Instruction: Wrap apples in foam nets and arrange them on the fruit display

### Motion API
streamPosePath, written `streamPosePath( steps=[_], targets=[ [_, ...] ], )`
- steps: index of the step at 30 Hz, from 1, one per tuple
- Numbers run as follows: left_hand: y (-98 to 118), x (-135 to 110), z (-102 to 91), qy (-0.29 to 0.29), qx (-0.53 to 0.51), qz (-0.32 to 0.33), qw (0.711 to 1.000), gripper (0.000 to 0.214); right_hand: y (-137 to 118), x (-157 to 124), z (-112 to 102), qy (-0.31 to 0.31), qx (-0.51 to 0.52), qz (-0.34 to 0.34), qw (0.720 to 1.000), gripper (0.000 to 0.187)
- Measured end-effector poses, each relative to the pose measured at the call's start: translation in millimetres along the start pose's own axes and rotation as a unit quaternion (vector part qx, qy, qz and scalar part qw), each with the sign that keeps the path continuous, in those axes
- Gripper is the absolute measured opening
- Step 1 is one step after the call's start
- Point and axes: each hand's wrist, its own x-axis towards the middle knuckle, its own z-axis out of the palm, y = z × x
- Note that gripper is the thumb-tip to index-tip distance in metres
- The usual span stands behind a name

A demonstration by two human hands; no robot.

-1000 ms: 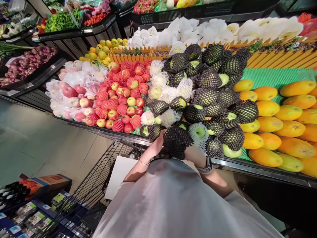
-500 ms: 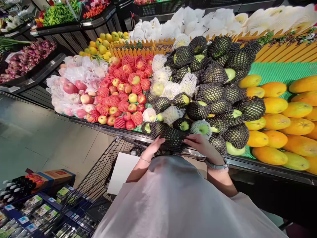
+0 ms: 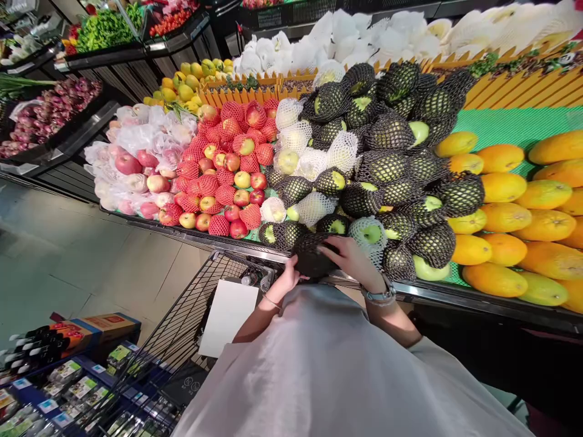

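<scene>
Both my hands hold one fruit wrapped in black foam net just above the front edge of the produce stand. My left hand cups it from below and the left, fingers curled round it. My right hand lies over its top and right side, fingers wrapped on the net; a watch is on that wrist. Right behind it sits a heap of green fruit in black nets, with a few in white nets.
Red apples in red nets and pink apples in white wraps lie to the left, yellow mangoes to the right. A wire shopping cart holding a white sheet stands below my left arm. Boxed goods fill the lower left.
The netted fruit, raised toward my chest a second ago, has come down to the stand's edge. My right hand has slid over its top; the left has shifted beneath it.
</scene>
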Motion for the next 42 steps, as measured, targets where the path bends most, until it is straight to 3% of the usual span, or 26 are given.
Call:
streamPosePath(
  steps=[3,7,10,13,16,18,20,22,25,28,31,33,35,37,40,42],
  targets=[
    [5,8,1.3,0.010,-0.084,-0.002,0.996,0.073,3,-12,-2,0.052,0.012,-0.068,0.996,0.025],
    [19,10,-0.4,0.031,-0.104,0.000,0.994,0.073,8,-20,-4,0.022,-0.039,-0.168,0.985,0.027],
    [19,7,-0.6,0.028,-0.084,0.003,0.996,0.078,8,-16,-2,0.009,-0.082,-0.209,0.974,0.030],
    [10,5,0.1,0.017,-0.076,0.012,0.997,0.081,13,-10,5,0.015,-0.078,-0.179,0.981,0.049],
    [6,3,0.8,0.015,-0.077,0.009,0.997,0.079,24,-6,13,0.006,0.051,-0.150,0.987,0.045],
    [9,3,1.6,0.026,-0.083,-0.005,0.996,0.079,30,-4,22,0.072,0.179,-0.108,0.975,0.043],
    [15,5,3.3,0.052,-0.092,0.003,0.994,0.079,32,-1,34,0.176,0.288,-0.040,0.940,0.058],
    [19,6,6.5,0.082,-0.092,0.039,0.992,0.079,31,3,52,0.223,0.353,0.021,0.908,0.078],
    [21,7,13.8,0.091,-0.032,0.088,0.991,0.075,26,8,82,0.178,0.388,0.059,0.902,0.098],
    [22,3,19.9,0.054,0.053,0.109,0.991,0.061,24,10,99,0.150,0.401,0.068,0.901,0.089],
    [30,-3,17.6,0.032,0.065,0.123,0.990,0.058,25,10,97,0.147,0.414,0.072,0.896,0.084],
    [38,-8,11.1,0.100,0.060,0.177,0.977,0.056,27,12,91,0.157,0.411,0.080,0.894,0.080],
    [46,-13,3.4,0.208,0.091,0.259,0.939,0.054,30,16,87,0.161,0.394,0.093,0.900,0.076],
    [53,-15,-2.5,0.247,0.171,0.322,0.898,0.066,32,20,86,0.153,0.369,0.105,0.911,0.076],
    [59,-8,-6.1,0.117,0.305,0.354,0.876,0.097,34,27,86,0.127,0.345,0.104,0.924,0.076],
    [60,4,-7.3,0.061,0.337,0.365,0.866,0.099,34,32,85,0.121,0.322,0.102,0.933,0.066]
  ],
)
